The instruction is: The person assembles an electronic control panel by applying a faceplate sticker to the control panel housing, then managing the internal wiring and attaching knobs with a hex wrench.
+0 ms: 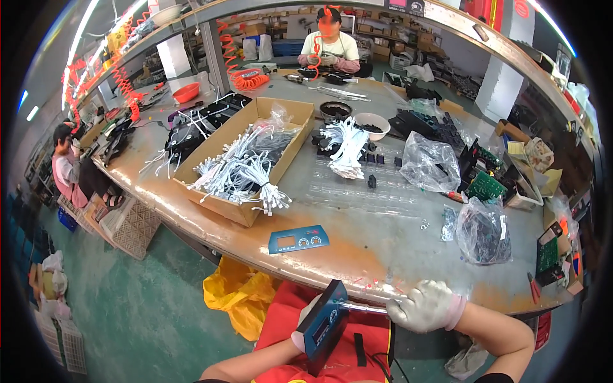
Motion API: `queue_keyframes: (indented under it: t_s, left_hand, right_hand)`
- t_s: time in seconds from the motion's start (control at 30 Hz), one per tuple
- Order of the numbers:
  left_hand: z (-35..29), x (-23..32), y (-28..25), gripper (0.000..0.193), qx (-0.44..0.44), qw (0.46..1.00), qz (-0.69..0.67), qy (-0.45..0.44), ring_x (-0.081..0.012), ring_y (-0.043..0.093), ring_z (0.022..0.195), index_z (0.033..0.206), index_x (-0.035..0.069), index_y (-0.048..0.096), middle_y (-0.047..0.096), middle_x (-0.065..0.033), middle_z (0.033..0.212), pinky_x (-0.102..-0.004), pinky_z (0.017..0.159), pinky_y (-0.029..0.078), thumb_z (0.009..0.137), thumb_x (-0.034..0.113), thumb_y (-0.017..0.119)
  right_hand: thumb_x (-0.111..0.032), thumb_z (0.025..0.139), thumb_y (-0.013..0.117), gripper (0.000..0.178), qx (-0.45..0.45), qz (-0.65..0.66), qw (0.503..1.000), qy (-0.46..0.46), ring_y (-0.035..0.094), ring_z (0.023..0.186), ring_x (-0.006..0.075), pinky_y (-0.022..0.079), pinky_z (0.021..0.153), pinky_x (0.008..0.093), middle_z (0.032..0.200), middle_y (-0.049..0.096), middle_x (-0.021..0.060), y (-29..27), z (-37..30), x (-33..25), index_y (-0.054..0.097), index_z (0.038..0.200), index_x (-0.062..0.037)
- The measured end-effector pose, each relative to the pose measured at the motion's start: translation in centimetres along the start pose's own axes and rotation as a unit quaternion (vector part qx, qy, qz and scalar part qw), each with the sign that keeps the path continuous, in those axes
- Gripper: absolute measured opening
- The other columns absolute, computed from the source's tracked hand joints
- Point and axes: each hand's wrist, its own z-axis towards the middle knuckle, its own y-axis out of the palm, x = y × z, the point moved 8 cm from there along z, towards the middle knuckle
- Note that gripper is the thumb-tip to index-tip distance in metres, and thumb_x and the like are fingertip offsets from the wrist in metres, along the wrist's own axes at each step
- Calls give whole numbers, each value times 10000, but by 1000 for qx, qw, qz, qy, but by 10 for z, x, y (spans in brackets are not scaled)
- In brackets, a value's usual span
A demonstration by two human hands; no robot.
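Observation:
My left hand point(308, 311), in a white glove, grips a black device panel with a blue face point(324, 322) from behind. The panel stands tilted above my lap, and it hides most of the fingers. My right hand point(426, 307), gloved too, is closed in a fist around a driver with a silver shaft point(365, 307). The shaft's tip meets the panel's face near a round dial; the driver's handle is hidden in the fist. A flat blue faceplate point(299, 240) with a window and two dials lies on the table's front part.
A cardboard box point(246, 214) of white cable bundles stands on the metal table point(383, 233). Another white bundle point(346, 148), clear plastic bags point(431, 163), green circuit boards point(486, 184) and red-handled pliers point(534, 288) lie to the right. Two people sit at work farther off.

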Motion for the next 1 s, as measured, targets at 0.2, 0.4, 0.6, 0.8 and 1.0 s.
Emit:
queue_keyframes:
  t_s: [0.2,0.4,0.6,0.8,1.0]
  left_hand:
    - [-32,94,67,334,12,996,-44,71,-137,594,971,1257,-13,488,595,-92,1098,-237,838,487,928,45,489]
    - [-45,127,94,334,19,946,235,221,-210,571,1038,1205,-54,531,577,-146,1155,-303,902,448,888,49,549]
    - [-44,133,106,314,-26,943,231,238,-212,584,1026,1177,-48,544,576,-149,1169,-310,883,461,873,28,568]
    - [-28,86,31,386,158,985,-68,-23,-246,551,1097,1244,7,523,558,-137,1220,-348,961,436,954,260,503]
    - [-36,98,24,425,119,989,-93,2,-253,542,1111,1258,14,514,551,-137,1232,-357,974,427,954,309,480]
  right_hand:
    - [-350,892,580,353,-3,493,841,222,596,564,225,490,569,317,695,626,111,33,-41,4,637,973,-12]
    - [-270,1007,416,330,-205,877,109,422,233,443,68,237,437,224,521,248,-61,72,-86,-62,561,1038,25]
    - [-330,1003,386,343,-147,915,-302,223,244,415,37,249,431,213,488,260,-104,80,-91,-99,499,1054,-10]
    - [-300,885,589,406,-131,621,696,337,556,582,177,477,592,348,887,640,72,72,-47,39,582,1164,-5]
    - [-274,832,611,300,-85,218,838,492,608,838,274,472,767,408,874,609,193,142,-79,103,608,994,-21]
